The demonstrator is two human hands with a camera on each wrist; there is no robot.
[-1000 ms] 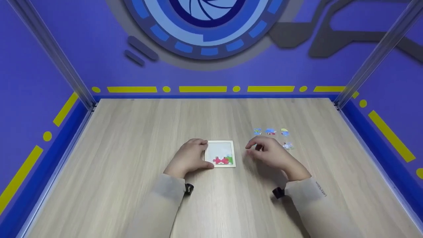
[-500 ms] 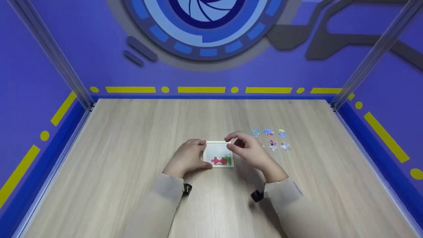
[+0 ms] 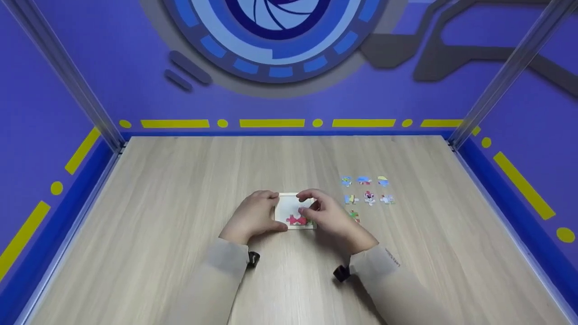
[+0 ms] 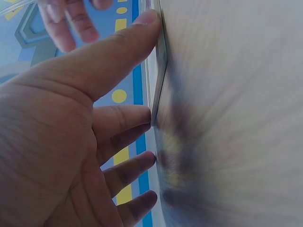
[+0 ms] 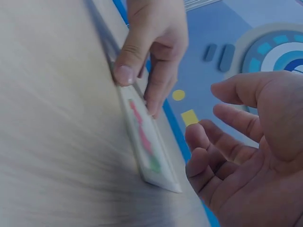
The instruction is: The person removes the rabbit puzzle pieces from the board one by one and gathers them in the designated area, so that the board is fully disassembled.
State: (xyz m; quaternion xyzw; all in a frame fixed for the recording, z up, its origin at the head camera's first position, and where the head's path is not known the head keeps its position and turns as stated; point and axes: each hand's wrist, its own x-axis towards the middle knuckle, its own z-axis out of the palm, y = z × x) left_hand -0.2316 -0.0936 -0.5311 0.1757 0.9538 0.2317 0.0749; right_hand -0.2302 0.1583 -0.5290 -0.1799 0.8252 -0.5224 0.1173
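A small square jigsaw puzzle tray (image 3: 287, 205) with a pale rim lies on the table. Red puzzle pieces (image 3: 295, 220) sit along its lower edge, with a green part partly hidden by my right hand in the head view. My left hand (image 3: 251, 216) holds the tray's left side, thumb at the near corner and fingers at the far one. Over the tray's right half hovers my right hand (image 3: 332, 219), its fingers loosely bent. In the right wrist view, nothing shows between the right fingers (image 5: 236, 90), which stand apart from the tray.
Several loose jigsaw pieces (image 3: 369, 197) lie in rough rows to the right of the tray, the nearest a green one (image 3: 354, 215) beside my right hand. The wooden table (image 3: 180, 180) is bounded by blue-purple panels (image 3: 253, 104) at the back and sides.
My right hand has moved left from beside the loose pieces to over the tray, uncovering several pieces. My left hand stays at the tray's left side.
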